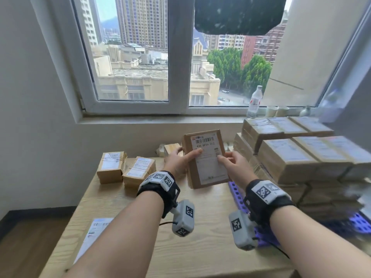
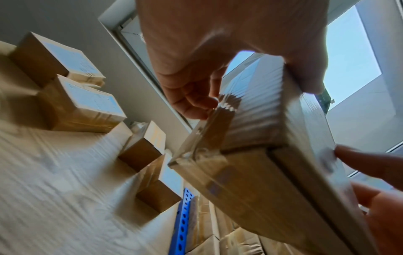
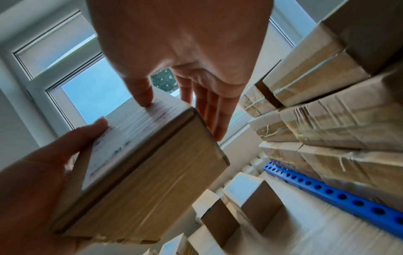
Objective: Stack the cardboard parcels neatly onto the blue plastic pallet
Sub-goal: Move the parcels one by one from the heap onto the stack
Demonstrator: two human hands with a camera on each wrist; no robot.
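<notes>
Both hands, left hand (image 1: 176, 160) and right hand (image 1: 234, 167), hold one parcel (image 1: 206, 159) tilted above the bench (image 1: 200, 247), left of the pallet (image 3: 327, 191). The thumb-and-finger grip looks light; it could slip, or nudge the tall stack (image 1: 301, 155) crooked.

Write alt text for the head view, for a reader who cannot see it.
Both hands, left hand and right hand, hold a labelled cardboard parcel above a wooden table. Stacked parcels fill a blue pallet on the right; two small parcels sit on the left below a window.
</notes>
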